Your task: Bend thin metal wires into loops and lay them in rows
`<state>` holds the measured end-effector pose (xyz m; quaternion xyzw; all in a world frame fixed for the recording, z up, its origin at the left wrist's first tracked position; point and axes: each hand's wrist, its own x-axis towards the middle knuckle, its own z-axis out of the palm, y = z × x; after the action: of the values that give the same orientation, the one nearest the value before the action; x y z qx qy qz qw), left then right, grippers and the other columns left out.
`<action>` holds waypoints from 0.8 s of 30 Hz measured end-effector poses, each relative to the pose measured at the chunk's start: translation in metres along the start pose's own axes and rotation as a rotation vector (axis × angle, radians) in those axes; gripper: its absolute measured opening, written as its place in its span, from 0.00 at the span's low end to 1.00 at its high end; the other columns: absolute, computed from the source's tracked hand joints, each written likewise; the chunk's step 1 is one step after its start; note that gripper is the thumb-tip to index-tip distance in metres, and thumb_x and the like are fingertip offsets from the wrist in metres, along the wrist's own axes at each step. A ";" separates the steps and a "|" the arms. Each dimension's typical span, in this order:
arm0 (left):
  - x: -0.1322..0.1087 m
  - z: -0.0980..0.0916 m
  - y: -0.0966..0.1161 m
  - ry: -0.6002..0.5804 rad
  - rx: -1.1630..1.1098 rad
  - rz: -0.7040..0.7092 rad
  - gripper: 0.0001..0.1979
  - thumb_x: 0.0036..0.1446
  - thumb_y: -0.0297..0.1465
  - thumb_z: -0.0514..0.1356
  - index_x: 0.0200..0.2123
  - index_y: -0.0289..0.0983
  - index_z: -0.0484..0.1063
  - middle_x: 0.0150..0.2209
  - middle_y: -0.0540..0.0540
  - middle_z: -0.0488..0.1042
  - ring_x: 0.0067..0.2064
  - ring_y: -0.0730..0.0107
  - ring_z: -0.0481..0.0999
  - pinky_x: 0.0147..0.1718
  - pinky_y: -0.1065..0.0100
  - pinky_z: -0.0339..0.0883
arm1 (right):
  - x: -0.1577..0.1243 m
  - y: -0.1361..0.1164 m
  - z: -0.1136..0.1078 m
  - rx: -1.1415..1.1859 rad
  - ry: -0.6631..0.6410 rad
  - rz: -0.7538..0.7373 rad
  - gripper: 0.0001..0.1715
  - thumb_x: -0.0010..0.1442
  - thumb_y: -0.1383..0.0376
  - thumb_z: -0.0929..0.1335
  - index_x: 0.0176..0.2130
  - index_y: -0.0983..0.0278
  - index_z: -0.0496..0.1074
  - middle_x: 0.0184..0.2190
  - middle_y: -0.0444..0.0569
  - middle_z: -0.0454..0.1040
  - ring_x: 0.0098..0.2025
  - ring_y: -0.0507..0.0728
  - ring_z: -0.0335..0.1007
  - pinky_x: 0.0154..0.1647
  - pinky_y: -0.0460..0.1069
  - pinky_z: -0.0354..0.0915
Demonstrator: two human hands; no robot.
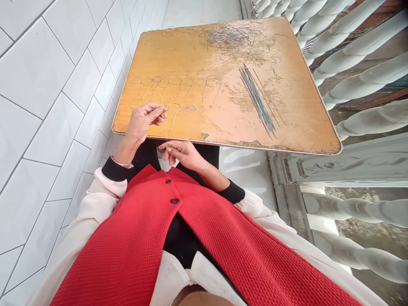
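Note:
My left hand [145, 121] hovers over the near left of a worn wooden tabletop [153, 55], its thumb and fingertips pinching a thin wire [165, 127] that hangs down past the table's edge. My right hand [180, 154] is just below that edge, its fingertips close to the wire's lower end. Whether they grip it is hard to tell. A row of small wire loops [175, 80] lies just beyond my left hand. Farther right is a bundle of straight wires [256, 100], and a tangled heap of wire [231, 36] sits at the far edge.
White glazed wall tiles [47, 106] run along the table's left side. A row of white balusters [360, 72] stands to the right. The tabletop's laminate is peeling in patches. My red waistcoat [172, 229] and cream sleeves fill the bottom of the view.

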<state>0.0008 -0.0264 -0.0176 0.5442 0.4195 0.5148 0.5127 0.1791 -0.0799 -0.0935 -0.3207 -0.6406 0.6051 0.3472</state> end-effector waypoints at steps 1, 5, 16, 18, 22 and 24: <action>0.000 0.000 0.000 -0.002 0.000 0.013 0.08 0.62 0.32 0.67 0.31 0.35 0.77 0.27 0.52 0.78 0.27 0.82 0.75 0.30 0.76 0.67 | 0.000 0.000 0.002 0.050 0.027 0.024 0.22 0.65 0.51 0.68 0.46 0.66 0.75 0.27 0.44 0.76 0.22 0.48 0.70 0.25 0.45 0.67; 0.002 0.002 -0.003 0.006 0.019 0.066 0.09 0.62 0.34 0.67 0.30 0.36 0.77 0.26 0.52 0.78 0.27 0.82 0.75 0.31 0.76 0.68 | -0.002 -0.001 0.008 0.156 0.118 0.081 0.24 0.61 0.48 0.71 0.43 0.66 0.74 0.24 0.43 0.76 0.20 0.48 0.70 0.24 0.45 0.67; 0.000 0.008 -0.004 0.007 -0.007 0.122 0.09 0.63 0.34 0.67 0.31 0.37 0.78 0.27 0.52 0.78 0.28 0.82 0.75 0.30 0.77 0.69 | 0.010 -0.019 -0.003 0.034 0.263 -0.059 0.36 0.58 0.42 0.73 0.55 0.63 0.74 0.43 0.52 0.83 0.43 0.56 0.79 0.47 0.52 0.74; -0.001 0.009 -0.005 0.013 -0.023 0.121 0.08 0.63 0.33 0.66 0.31 0.37 0.79 0.28 0.52 0.78 0.29 0.82 0.76 0.30 0.77 0.69 | 0.015 -0.020 0.000 0.030 0.282 -0.088 0.37 0.59 0.42 0.72 0.55 0.65 0.74 0.34 0.49 0.83 0.35 0.54 0.79 0.41 0.51 0.75; -0.001 0.011 -0.005 0.021 -0.034 0.126 0.09 0.63 0.34 0.67 0.31 0.37 0.78 0.28 0.52 0.78 0.28 0.82 0.76 0.31 0.76 0.70 | 0.020 -0.019 0.003 0.043 0.307 -0.106 0.35 0.60 0.42 0.71 0.54 0.65 0.74 0.27 0.44 0.80 0.25 0.50 0.74 0.31 0.47 0.73; -0.002 0.012 -0.006 0.032 -0.016 0.126 0.09 0.62 0.34 0.67 0.31 0.37 0.78 0.27 0.52 0.77 0.28 0.81 0.76 0.31 0.76 0.70 | 0.020 -0.017 0.004 0.086 0.295 -0.080 0.34 0.60 0.42 0.71 0.53 0.65 0.73 0.26 0.44 0.79 0.23 0.49 0.73 0.28 0.46 0.72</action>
<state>0.0131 -0.0289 -0.0229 0.5570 0.3882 0.5581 0.4770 0.1650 -0.0667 -0.0757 -0.3651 -0.5686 0.5639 0.4748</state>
